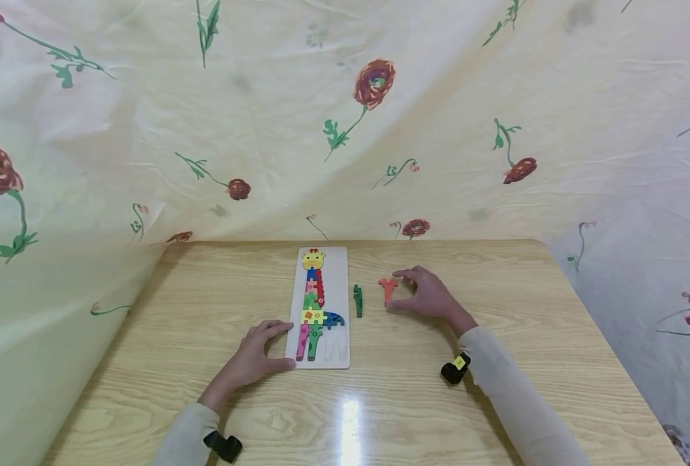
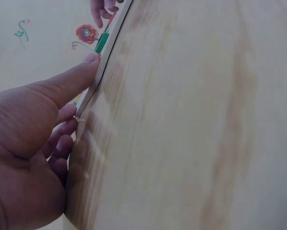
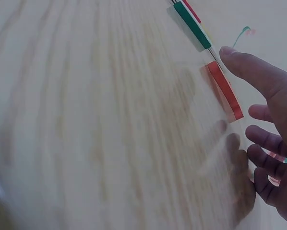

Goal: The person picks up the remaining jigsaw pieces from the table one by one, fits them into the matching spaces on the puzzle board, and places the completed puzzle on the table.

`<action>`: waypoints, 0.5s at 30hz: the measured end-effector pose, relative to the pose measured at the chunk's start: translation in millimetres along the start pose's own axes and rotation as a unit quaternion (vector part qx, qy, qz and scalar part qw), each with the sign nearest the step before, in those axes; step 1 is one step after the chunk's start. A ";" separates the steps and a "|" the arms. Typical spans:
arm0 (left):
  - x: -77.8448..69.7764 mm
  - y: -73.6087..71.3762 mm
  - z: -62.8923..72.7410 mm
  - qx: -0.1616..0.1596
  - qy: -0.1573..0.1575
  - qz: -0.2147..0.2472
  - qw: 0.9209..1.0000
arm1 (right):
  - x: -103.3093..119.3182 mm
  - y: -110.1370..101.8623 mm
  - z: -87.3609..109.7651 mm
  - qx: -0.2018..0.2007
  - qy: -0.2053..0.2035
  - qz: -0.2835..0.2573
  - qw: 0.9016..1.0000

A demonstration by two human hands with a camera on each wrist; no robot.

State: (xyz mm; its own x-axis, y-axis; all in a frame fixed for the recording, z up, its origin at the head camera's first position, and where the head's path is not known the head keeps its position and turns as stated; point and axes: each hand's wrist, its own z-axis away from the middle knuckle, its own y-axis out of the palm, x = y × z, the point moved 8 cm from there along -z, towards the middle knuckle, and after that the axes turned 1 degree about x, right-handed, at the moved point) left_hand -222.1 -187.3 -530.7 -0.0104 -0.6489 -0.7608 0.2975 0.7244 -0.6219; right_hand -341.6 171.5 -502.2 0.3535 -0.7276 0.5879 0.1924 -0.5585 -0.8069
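A white puzzle board [image 1: 337,278] lies on the table, holding a giraffe of coloured pieces [image 1: 312,317] with a yellow head. Pale leg-shaped recesses show at its lower right. My left hand [image 1: 256,355] rests against the board's left edge, thumb near the lower corner, fingers extended. To the right of the board lies a loose green piece [image 1: 358,301]. Farther right is an orange piece [image 1: 388,290], with my right hand [image 1: 425,294] beside it. The right thumb and index finger are spread around the orange piece; in the right wrist view a gap separates them from it.
The light wooden table [image 1: 467,414] reaches back to a cream floral cloth [image 1: 263,116], which also hangs at both sides. Black cameras sit on the left wrist [image 1: 222,446] and the right wrist [image 1: 455,369].
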 end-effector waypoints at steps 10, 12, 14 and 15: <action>-0.2 -0.5 0.1 0.002 0.004 0.004 1.000 | 2.4 3.7 -1.4 0.003 0.021 0.010 1.000; -0.1 -0.4 0.0 0.002 0.005 0.003 1.000 | 2.9 4.2 -1.3 0.002 0.023 0.015 1.000; 0.2 -0.2 0.0 0.002 0.006 0.002 1.000 | 2.6 5.0 -1.6 0.001 0.026 0.020 0.999; 0.5 -0.1 0.0 0.002 0.006 0.001 1.000 | 2.6 5.3 -1.6 0.001 0.028 0.023 0.999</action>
State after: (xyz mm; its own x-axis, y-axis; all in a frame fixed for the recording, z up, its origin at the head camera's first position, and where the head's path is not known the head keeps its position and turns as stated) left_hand -222.1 -187.7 -531.0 -0.0215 -0.6451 -0.7638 0.3007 0.7244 -0.6203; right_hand -341.2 166.0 -504.9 0.3101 -0.7735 0.5528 0.1789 -0.5236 -0.8330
